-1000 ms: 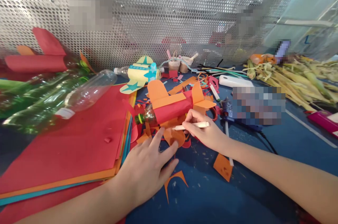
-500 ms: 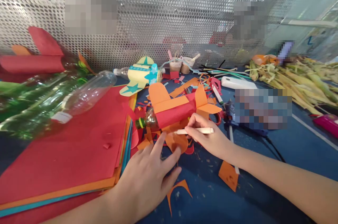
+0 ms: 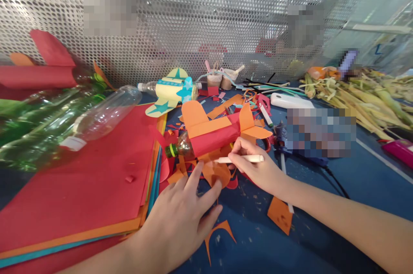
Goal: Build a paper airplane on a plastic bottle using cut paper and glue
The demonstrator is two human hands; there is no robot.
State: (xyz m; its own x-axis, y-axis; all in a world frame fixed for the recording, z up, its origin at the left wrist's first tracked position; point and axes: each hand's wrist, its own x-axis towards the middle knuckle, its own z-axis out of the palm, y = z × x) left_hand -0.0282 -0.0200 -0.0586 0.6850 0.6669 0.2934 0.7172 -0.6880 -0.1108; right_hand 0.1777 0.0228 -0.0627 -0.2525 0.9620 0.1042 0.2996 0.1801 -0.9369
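In my right hand (image 3: 254, 164) is a white marker (image 3: 248, 159), pinched between thumb and fingers, its tip pointing left over an orange paper piece (image 3: 221, 175). Whether the tip touches the paper I cannot tell. My left hand (image 3: 185, 211) lies with fingers spread, its fingertips on the orange piece's left and lower edge. Just beyond both hands lies a plastic bottle (image 3: 185, 145) wrapped in red paper (image 3: 214, 137), with orange paper fins on its top and right end and a green cap (image 3: 171, 150) at the left.
A stack of coloured paper (image 3: 97, 179) is at the left, with clear and green bottles (image 3: 106, 110) behind it. Farther back are a yellow paper-wrapped bottle (image 3: 176, 89) and two small cups (image 3: 214, 79). A glue gun (image 3: 282, 136) and corn husks (image 3: 355, 97) lie to the right.
My right hand and the marker have shifted very slightly to the right. The left hand stays in nearly the same place, and the orange piece has hardly moved.
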